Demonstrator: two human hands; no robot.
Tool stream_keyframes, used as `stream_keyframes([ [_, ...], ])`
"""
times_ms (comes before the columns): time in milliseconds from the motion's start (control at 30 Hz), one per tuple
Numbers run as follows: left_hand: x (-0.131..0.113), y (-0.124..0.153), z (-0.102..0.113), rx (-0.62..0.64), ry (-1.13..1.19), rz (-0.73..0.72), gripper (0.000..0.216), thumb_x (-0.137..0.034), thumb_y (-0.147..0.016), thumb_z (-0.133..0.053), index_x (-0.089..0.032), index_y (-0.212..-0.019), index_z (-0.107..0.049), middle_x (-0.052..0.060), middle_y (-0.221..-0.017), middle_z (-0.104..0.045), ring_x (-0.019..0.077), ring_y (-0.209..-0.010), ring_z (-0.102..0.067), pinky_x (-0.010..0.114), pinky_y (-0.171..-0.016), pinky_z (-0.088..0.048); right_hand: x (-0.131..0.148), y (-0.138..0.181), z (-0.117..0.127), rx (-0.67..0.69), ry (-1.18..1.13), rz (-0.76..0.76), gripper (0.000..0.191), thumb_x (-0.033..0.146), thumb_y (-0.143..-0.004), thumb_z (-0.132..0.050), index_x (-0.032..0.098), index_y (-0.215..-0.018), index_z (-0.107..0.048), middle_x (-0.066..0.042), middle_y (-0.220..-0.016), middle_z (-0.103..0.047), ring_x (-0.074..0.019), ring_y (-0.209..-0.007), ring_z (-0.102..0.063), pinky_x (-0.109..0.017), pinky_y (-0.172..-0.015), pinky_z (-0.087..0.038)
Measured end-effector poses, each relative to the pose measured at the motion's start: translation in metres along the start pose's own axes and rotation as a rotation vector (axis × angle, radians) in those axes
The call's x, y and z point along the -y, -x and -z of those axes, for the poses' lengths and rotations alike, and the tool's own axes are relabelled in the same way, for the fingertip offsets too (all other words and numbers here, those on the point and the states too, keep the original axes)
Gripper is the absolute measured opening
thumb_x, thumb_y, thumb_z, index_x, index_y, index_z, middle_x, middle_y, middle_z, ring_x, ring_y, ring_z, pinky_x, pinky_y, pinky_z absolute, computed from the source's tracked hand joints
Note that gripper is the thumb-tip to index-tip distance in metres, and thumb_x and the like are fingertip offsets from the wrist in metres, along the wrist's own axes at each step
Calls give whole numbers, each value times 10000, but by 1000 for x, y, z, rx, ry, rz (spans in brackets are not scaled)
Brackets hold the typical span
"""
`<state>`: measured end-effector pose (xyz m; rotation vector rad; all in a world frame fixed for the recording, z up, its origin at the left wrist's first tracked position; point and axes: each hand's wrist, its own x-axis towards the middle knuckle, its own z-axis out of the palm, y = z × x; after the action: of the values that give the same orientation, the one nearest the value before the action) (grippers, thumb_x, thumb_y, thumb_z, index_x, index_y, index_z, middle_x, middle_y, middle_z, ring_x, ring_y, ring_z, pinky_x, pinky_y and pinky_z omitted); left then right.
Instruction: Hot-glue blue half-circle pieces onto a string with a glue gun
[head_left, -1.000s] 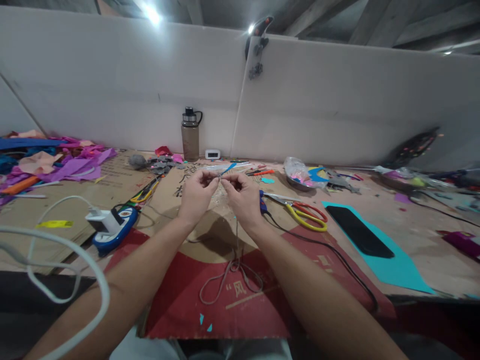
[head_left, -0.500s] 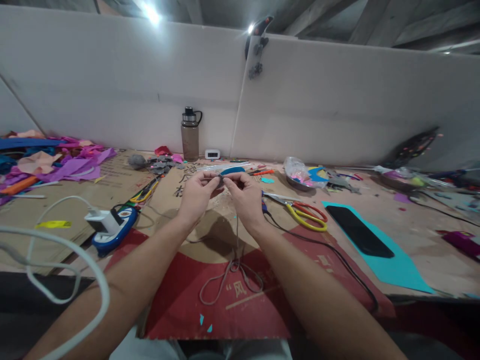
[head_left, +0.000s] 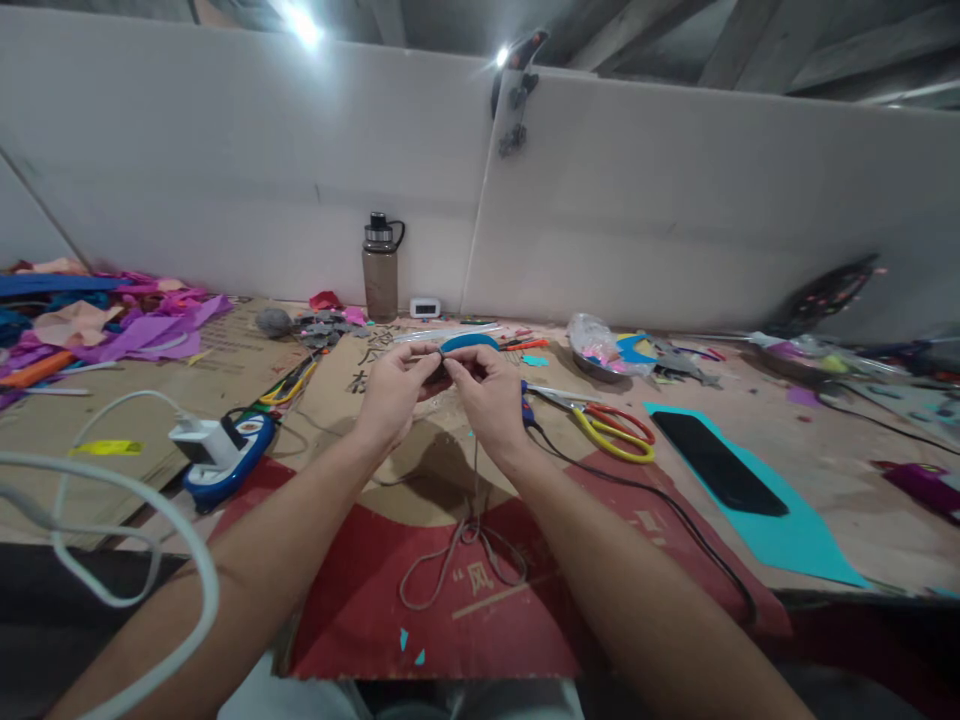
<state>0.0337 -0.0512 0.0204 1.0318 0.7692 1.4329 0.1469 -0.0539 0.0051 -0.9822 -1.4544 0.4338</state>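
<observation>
My left hand [head_left: 396,390] and my right hand [head_left: 486,395] meet over the middle of the cardboard, fingertips pinched together. Between them is a small dark piece [head_left: 438,366], mostly covered by the fingers, whose kind I cannot make out. Just behind the fingertips shows a blue curved strip [head_left: 470,342]; whether it touches the hands I cannot tell. A thin grey-brown cord [head_left: 475,470] runs down from below my right hand to a loose loop on the red part of the cardboard [head_left: 360,600].
Right of my hands lie scissors [head_left: 615,432] with red and yellow handles, and a black phone [head_left: 716,462] on turquoise sheet. To the left is a blue power strip [head_left: 232,470] with a white cable. A bottle [head_left: 380,275] stands at the back, beside coloured scraps [head_left: 142,330].
The fingertips have closed in slightly around the small dark piece, covering more of it. Both hands otherwise stay in the same place.
</observation>
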Motion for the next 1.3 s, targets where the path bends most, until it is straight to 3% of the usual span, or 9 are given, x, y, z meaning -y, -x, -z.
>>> stream_keyframes([
  [400,1,-4,5,-15,80,-1,218,-245,-627,-731,-149,-735,-568,-15,-689,-611,111,-642,-613,320,-701,-552,5,3,1,23,18,19,167,307,-804,-543,177,-834,-642,-15,-752,-604,-118,-685,-514,-252,-650,-405],
  [600,-2,-11,12,-101,120,-53,136,-197,-683,-675,-142,-724,-558,0,-699,-617,119,-661,-624,360,-736,-556,1,6,2,65,16,-14,186,329,-814,-527,173,-825,-628,-22,-775,-629,-125,-703,-536,-261,-678,-412],
  [767,-3,-25,30,-98,168,-169,127,-211,-712,-654,-147,-773,-563,32,-810,-663,164,-770,-668,365,-767,-551,-8,10,4,300,78,-33,178,302,-811,-526,180,-789,-653,-12,-763,-653,-129,-716,-559,-259,-686,-409],
  [867,-4,-32,38,-116,199,-151,98,-202,-732,-621,-143,-784,-563,46,-783,-677,180,-777,-679,344,-742,-559,-8,11,9,505,139,-38,195,309,-814,-522,186,-801,-674,-8,-769,-667,-130,-717,-571,-255,-677,-406],
  [933,-6,-34,40,-140,224,-112,71,-183,-744,-592,-134,-789,-567,59,-772,-683,188,-774,-684,332,-729,-563,-6,10,17,557,213,-38,239,344,-827,-507,185,-784,-680,-13,-763,-670,-134,-715,-574,-254,-666,-399],
  [1067,-10,-35,39,-160,284,-26,64,-152,-757,-555,-111,-800,-578,80,-759,-689,198,-767,-691,307,-703,-567,-10,3,42,378,392,-94,327,398,-870,-420,177,-834,-659,-40,-796,-672,-154,-734,-587,-265,-664,-403],
  [1200,-12,-34,39,-149,306,-3,76,-153,-772,-536,-101,-807,-579,102,-769,-696,204,-780,-693,294,-693,-570,-33,-3,67,154,849,-218,347,416,-829,-488,122,-963,-614,-149,-929,-657,-243,-874,-600,-345,-769,-418],
  [1300,-12,-34,39,-122,300,-2,79,-151,-777,-522,-103,-810,-575,104,-779,-702,199,-777,-692,288,-700,-569,-54,-2,73,232,1009,-353,431,412,-781,-553,50,-1010,-595,-246,-980,-633,-314,-930,-602,-393,-782,-429],
])
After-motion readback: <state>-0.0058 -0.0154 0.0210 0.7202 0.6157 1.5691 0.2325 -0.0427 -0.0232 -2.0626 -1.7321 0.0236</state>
